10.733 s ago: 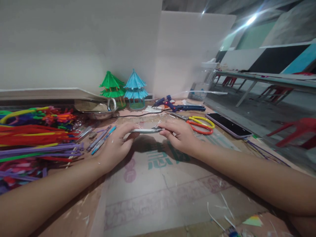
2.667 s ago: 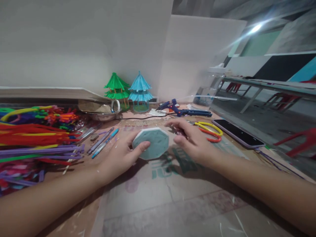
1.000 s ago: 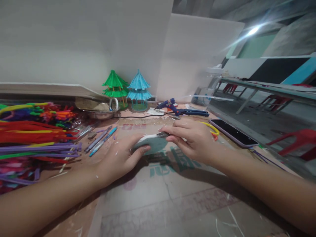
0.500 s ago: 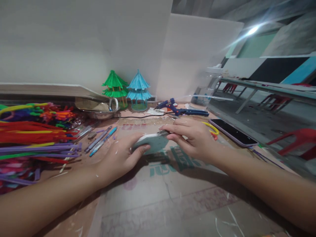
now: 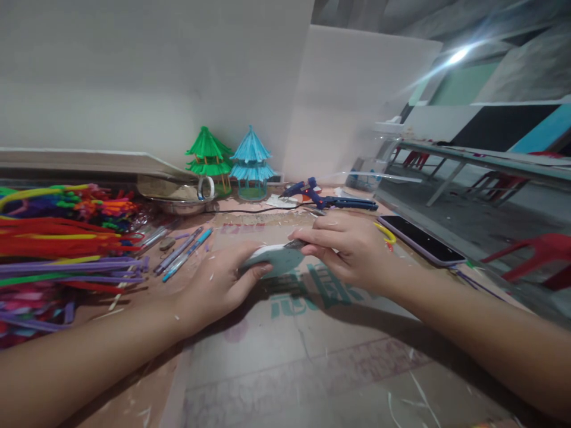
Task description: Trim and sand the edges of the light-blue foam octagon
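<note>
My left hand (image 5: 229,276) is closed on a pale, rounded disc (image 5: 282,261), thumb on its near face and fingers behind. The disc is held tilted above the table, its white edge uppermost. Between the fingertips of my right hand (image 5: 345,246) is a small dark metal blade (image 5: 294,243), touching the disc's upper right edge. Most of the blade is hidden by the fingers. Beneath both hands lies a cardboard sheet (image 5: 285,362) with green and reddish print and white scraps on it.
Bundles of coloured pipe cleaners (image 5: 57,241) and pens (image 5: 187,255) lie left. Behind stand a metal bowl (image 5: 178,205), a green pagoda model (image 5: 208,157) and a blue one (image 5: 251,163). A blue glue gun (image 5: 303,189) and a phone (image 5: 422,239) are farther right.
The blade has shifted slightly at the disc's edge with my right fingertips, and the disc has tipped a little. My left hand keeps its grip.
</note>
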